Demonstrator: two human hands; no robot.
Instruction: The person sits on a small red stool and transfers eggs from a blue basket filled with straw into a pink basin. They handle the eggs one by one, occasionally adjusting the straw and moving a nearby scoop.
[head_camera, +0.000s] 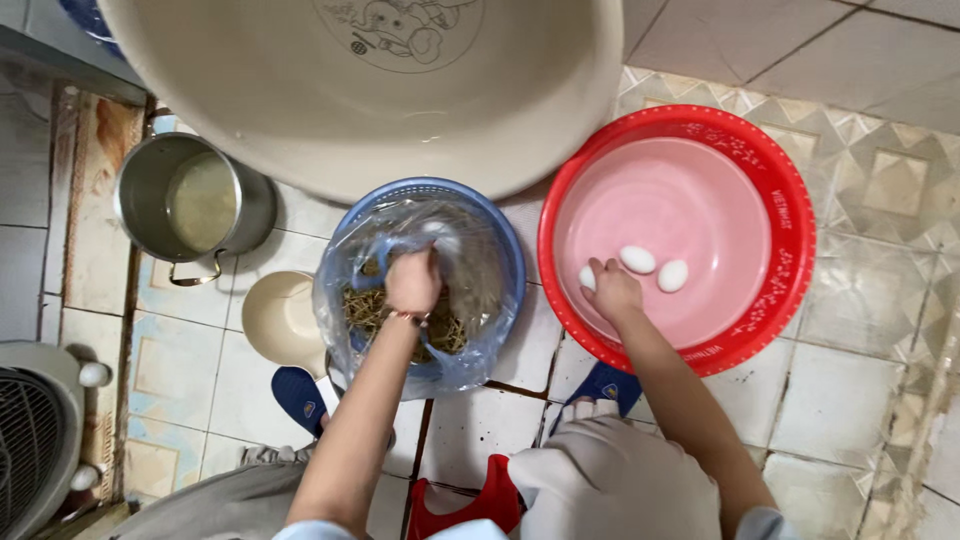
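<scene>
Setting: A tiled floor (880, 400) is seen from above, with a person crouched over two basins.
Left hand: The left hand (413, 280) is pushed down into a clear plastic bag (480, 330) lining a blue basket (510, 245); it looks closed around something among the straw (365, 310), but what is gripped cannot be told.
Right hand: The right hand (612, 290) is lowered into a red basin (780, 190), its fingers curled around a white egg (587, 277) that is touching the basin's pink floor.
Eggs already down: Two more eggs (655, 267) are lying just beside that hand, close together.
Nearby: A large cream tub (560, 120) is overlapping the basket's far rim; a steel pot (195, 205) and a cream ladle (285, 320) are placed to the left, with a fan (35, 440) at the frame's edge.
Handling, as judged: The egg is best set down gently and released only once it is at rest, kept clear of the two others so that shells are not knocked; the straw should be felt through slowly, not squeezed.
</scene>
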